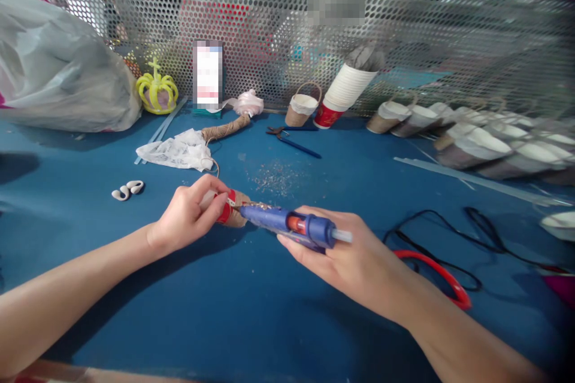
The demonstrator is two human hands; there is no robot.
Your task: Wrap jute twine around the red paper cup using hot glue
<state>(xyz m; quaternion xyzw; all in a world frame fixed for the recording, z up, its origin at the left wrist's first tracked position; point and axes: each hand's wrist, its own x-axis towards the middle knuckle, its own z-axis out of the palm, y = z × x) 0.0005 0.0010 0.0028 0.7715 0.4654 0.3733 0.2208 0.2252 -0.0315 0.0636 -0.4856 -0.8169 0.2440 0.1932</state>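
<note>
My left hand [191,212] is closed around a small red paper cup [232,196] that lies on its side, partly covered in brown twine or burlap [239,220]. My right hand [354,257] grips a blue hot glue gun [269,219], with a clear glue stick [343,236] sticking out of its back end. The gun's nozzle meets the cup right beside my left fingertips; whether it touches cannot be made out. Just beyond the cup, a white gauzy cloth [179,151] lies by a twine-wrapped roll [227,128].
Blue-handled pliers [299,145], a small lined cup basket [302,112] and stacked paper cups [348,93] stand behind. Several similar baskets [476,146] crowd the right, near a black cord [417,215] and red scissor-like handle [442,272]. Leftward are a yellow crown [157,93], plastic bag [63,66] and white shells [128,190].
</note>
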